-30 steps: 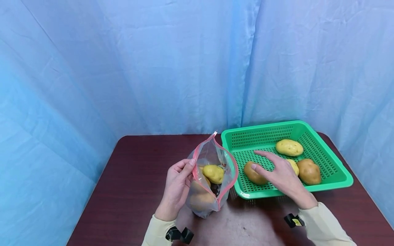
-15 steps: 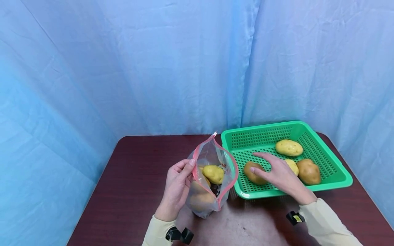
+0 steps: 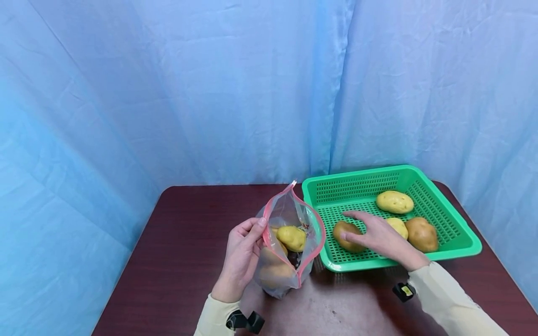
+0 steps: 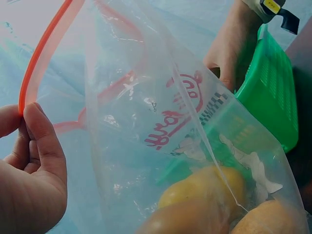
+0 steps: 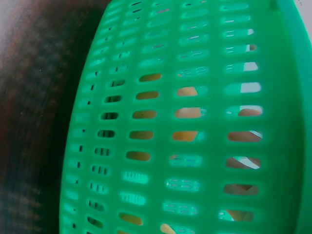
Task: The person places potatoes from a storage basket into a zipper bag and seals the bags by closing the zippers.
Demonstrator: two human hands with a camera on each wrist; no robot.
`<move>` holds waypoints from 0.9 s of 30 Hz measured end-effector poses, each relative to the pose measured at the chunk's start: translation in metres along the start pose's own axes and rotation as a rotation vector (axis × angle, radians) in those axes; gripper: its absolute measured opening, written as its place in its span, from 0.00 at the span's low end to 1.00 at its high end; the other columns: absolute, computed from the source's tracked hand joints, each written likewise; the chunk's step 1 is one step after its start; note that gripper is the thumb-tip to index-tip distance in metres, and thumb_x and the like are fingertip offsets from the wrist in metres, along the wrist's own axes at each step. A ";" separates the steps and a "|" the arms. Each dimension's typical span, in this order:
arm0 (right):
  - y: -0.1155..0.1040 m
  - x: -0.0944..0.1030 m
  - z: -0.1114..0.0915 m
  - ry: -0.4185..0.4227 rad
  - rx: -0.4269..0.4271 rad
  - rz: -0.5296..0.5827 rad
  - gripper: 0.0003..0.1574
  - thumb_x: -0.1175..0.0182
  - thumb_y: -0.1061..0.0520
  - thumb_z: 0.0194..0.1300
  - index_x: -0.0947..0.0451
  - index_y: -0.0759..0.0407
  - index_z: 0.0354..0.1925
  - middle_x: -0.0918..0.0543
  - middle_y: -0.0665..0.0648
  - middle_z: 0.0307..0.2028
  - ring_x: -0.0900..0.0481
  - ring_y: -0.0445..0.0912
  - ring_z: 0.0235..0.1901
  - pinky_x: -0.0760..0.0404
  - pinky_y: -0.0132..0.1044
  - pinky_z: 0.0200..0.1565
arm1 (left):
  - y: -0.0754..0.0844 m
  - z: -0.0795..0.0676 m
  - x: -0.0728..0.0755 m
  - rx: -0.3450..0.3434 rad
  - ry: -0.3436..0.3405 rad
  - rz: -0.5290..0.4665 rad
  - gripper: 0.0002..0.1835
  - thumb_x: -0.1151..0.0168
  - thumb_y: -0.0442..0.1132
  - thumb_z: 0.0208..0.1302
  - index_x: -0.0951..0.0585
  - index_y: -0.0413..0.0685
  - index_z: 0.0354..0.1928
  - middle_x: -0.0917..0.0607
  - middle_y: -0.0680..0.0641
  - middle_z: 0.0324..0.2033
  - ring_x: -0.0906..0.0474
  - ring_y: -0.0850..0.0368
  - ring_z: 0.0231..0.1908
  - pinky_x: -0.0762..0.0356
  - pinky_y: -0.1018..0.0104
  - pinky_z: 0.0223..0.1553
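My left hand [image 3: 241, 261] pinches the pink-edged rim of a clear zip bag [image 3: 274, 205] between thumb and fingers. The bag's mouth gapes, and several potatoes lie inside, a yellow potato [image 3: 291, 238] on top. Thumb and index finger spread, my right hand [image 3: 384, 238] is over the green basket [image 3: 456, 254], at a brown potato [image 3: 344, 242]. Its thumb overlaps that potato; whether they touch is unclear. The left wrist view shows the bag's printed side and the right hand [image 4: 236, 48] reaching over the basket rim. Basket slots hide most of the hand in the right wrist view.
The basket also holds a yellow potato [image 3: 395, 201] at the back, another yellow potato [image 3: 398, 227] partly behind my right hand, and a large brown potato [image 3: 421, 234]. Bag and basket stand side by side on a dark table [image 3: 176, 261], before a blue curtain [image 3: 252, 93].
My right hand has sunk slightly down and left, closer to the brown potato. The left hand and the bag have stayed in place.
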State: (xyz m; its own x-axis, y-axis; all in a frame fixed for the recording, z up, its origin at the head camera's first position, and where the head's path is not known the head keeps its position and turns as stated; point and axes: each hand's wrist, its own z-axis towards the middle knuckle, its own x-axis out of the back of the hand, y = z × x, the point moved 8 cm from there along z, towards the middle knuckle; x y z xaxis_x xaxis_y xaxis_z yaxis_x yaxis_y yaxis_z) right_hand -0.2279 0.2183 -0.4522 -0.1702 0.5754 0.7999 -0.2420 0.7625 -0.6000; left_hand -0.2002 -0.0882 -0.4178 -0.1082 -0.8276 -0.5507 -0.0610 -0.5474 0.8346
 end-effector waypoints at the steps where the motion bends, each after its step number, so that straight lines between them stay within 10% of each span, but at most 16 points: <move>1: 0.000 -0.001 0.000 -0.008 0.000 0.001 0.43 0.33 0.37 0.69 0.28 0.60 0.71 0.24 0.64 0.67 0.29 0.63 0.68 0.27 0.64 0.62 | 0.000 0.000 0.000 0.001 0.001 -0.001 0.09 0.41 0.31 0.75 0.16 0.45 0.35 0.19 0.53 0.26 0.23 0.66 0.24 0.21 0.76 0.29; 27: 0.013 -0.015 0.015 -0.190 0.027 -0.016 0.50 0.26 0.40 0.62 0.30 0.64 0.71 0.22 0.65 0.63 0.24 0.61 0.62 0.26 0.61 0.61 | 0.001 0.002 0.001 -0.010 0.005 -0.009 0.11 0.43 0.29 0.75 0.15 0.47 0.35 0.19 0.53 0.25 0.22 0.67 0.24 0.20 0.76 0.29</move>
State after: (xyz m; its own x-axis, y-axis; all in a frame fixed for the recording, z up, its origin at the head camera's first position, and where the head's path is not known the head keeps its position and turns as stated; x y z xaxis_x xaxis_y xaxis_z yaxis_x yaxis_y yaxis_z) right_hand -0.2433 0.2150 -0.4725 -0.3431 0.4947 0.7985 -0.2709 0.7618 -0.5884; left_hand -0.2019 -0.0890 -0.4173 -0.1027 -0.8230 -0.5586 -0.0520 -0.5564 0.8293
